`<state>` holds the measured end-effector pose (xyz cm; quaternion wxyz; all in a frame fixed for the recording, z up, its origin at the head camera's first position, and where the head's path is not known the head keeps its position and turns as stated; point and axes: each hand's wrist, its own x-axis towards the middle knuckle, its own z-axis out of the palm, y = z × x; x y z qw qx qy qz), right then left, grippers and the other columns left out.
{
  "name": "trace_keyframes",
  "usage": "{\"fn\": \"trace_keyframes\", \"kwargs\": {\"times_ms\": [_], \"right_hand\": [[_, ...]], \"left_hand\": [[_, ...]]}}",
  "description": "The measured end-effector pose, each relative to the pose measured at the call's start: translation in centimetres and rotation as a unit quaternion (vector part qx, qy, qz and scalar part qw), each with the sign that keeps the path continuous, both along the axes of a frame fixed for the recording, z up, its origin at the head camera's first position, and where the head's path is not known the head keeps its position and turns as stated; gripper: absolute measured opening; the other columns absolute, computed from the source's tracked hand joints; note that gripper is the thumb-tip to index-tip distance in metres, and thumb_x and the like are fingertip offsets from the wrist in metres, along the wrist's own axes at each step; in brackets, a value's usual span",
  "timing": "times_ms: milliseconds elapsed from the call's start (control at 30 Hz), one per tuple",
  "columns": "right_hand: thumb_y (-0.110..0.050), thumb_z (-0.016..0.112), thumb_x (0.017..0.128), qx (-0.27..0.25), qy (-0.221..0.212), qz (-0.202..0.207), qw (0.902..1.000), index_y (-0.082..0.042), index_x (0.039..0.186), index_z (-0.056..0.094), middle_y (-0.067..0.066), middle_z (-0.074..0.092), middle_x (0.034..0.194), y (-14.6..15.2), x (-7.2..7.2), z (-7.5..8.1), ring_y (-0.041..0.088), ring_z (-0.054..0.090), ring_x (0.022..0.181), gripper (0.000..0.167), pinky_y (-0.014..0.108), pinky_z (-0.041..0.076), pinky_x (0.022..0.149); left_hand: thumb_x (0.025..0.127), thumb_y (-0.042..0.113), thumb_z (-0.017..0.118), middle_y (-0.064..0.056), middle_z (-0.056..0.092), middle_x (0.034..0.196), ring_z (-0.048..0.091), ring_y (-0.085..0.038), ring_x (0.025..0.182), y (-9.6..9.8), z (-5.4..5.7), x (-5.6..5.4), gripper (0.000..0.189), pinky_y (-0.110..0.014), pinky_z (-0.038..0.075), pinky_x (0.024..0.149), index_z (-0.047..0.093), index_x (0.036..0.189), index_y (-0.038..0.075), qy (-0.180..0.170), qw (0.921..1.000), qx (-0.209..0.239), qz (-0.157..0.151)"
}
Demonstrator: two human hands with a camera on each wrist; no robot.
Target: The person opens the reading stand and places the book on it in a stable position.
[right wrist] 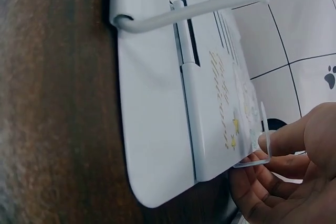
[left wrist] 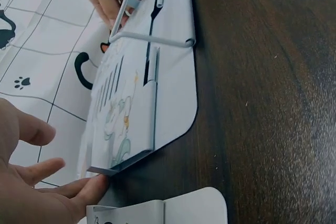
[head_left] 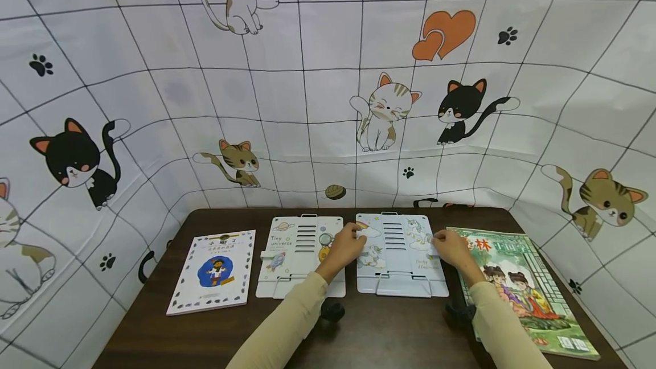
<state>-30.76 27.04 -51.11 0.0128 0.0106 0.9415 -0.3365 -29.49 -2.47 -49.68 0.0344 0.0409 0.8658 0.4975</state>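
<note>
On table (head_left: 379,335), left to right: booklet (head_left: 212,272), left stand (head_left: 302,258), right stand (head_left: 394,261), magazine (head_left: 523,289); backdrop (head_left: 330,95) behind.

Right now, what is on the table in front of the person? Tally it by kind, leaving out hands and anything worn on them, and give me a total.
White stands: 2 (rocket-print stand, unicorn-print stand)
Books or magazines: 2 (white-covered one, green-covered one)
Total: 4

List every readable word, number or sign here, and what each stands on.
"Tiny universe": left bookstand.
"林": green magazine; the rest of its text is unclear.
Right bookstand: script too blurred to read.
White book: title and small print too blurred.
</note>
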Motion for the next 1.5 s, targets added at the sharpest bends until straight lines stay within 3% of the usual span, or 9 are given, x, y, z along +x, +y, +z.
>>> {"fn": "trace_keyframes", "kwargs": {"times_ms": [267,567,800,1033,1233,1500], "right_hand": [[-0.013,0.056,0.105,-0.026,0.020,-0.030,0.9990,0.016,0.125,0.060,0.036,0.068,0.121,-0.4,0.7,0.8,0.047,0.068,0.108,0.036,0.053,0.058,0.085],[-0.015,0.058,0.104,-0.063,0.017,-0.061,0.9960,0.012,0.126,0.059,0.033,0.066,0.119,0.0,1.3,1.5,0.041,0.067,0.103,0.035,0.040,0.055,0.073],[-0.018,0.056,0.105,-0.083,0.014,-0.056,0.9949,0.010,0.131,0.056,0.028,0.064,0.119,0.3,1.9,2.2,0.033,0.065,0.098,0.038,0.035,0.052,0.073],[-0.019,0.058,0.103,-0.090,0.028,-0.047,0.9944,0.008,0.127,0.057,0.024,0.064,0.113,0.8,2.2,2.3,0.027,0.065,0.091,0.036,0.032,0.051,0.069],[-0.016,0.059,0.104,-0.092,0.045,-0.031,0.9943,0.009,0.125,0.057,0.022,0.066,0.107,0.7,2.8,2.9,0.020,0.066,0.084,0.033,0.030,0.054,0.066],[-0.018,0.059,0.104,-0.085,0.042,-0.030,0.9951,0.007,0.123,0.056,0.020,0.067,0.106,0.9,3.9,3.6,0.019,0.067,0.081,0.032,0.029,0.056,0.066]], "left_hand": [[0.106,0.016,0.055,-0.024,0.066,0.135,0.067,-0.036,0.122,0.1,-0.1,-0.2,0.035,-0.051,0.056,0.101,0.063,0.137,0.002,0.024,0.9982,0.050,0.024],[0.107,0.010,0.055,-0.022,0.066,0.133,0.067,-0.033,0.120,0.2,0.2,-0.2,0.030,-0.047,0.059,0.099,0.064,0.133,-0.001,0.059,0.9947,0.080,0.025],[0.103,0.005,0.058,-0.019,0.067,0.128,0.069,-0.030,0.113,0.3,0.2,-0.8,0.029,-0.043,0.060,0.093,0.064,0.132,-0.001,0.091,0.9922,0.079,0.031],[0.098,0.000,0.065,-0.018,0.066,0.121,0.068,-0.027,0.106,0.4,0.4,-1.0,0.037,-0.038,0.059,0.090,0.063,0.135,-0.005,0.090,0.9903,0.095,0.046],[0.093,-0.005,0.074,-0.011,0.058,0.106,0.059,-0.017,0.094,0.6,1.1,-0.7,0.034,-0.024,0.052,0.080,0.067,0.126,-0.006,0.100,0.9895,0.089,0.053],[0.090,-0.009,0.075,-0.011,0.058,0.104,0.057,-0.015,0.091,0.7,1.1,-0.7,0.029,-0.023,0.051,0.079,0.067,0.118,-0.005,0.129,0.9863,0.092,0.047]]}}
